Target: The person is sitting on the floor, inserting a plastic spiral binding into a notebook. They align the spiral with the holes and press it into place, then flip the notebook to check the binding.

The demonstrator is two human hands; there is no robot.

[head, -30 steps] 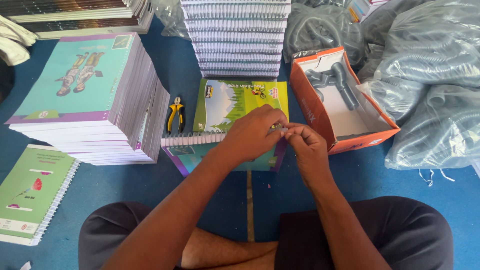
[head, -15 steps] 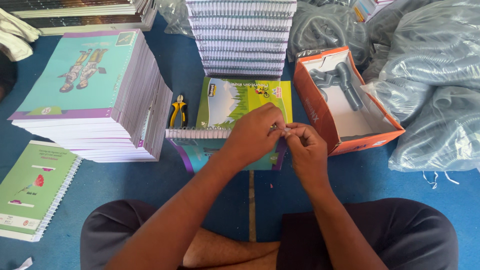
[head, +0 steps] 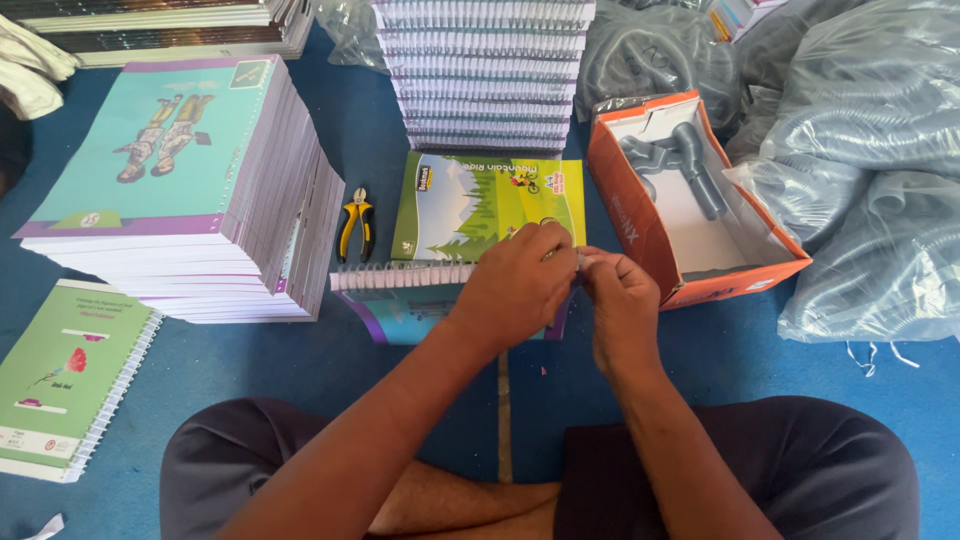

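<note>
My left hand and my right hand meet over the right end of a white spiral coil that runs along the near edge of a teal-covered booklet. Both hands pinch the coil's end between fingertips; the tip itself is hidden by my fingers. A green booklet with a mountain picture lies flat just beyond the coil. Yellow-handled pliers lie to the left of it on the blue floor covering.
A tall stack of teal booklets stands at left, a spiral-bound stack at the back. An open orange box with grey coil pieces sits right, beside plastic bags of coils. A green booklet lies lower left.
My hands stay pinched together at the coil's end, with only small finger shifts. The camera view has shifted slightly.
</note>
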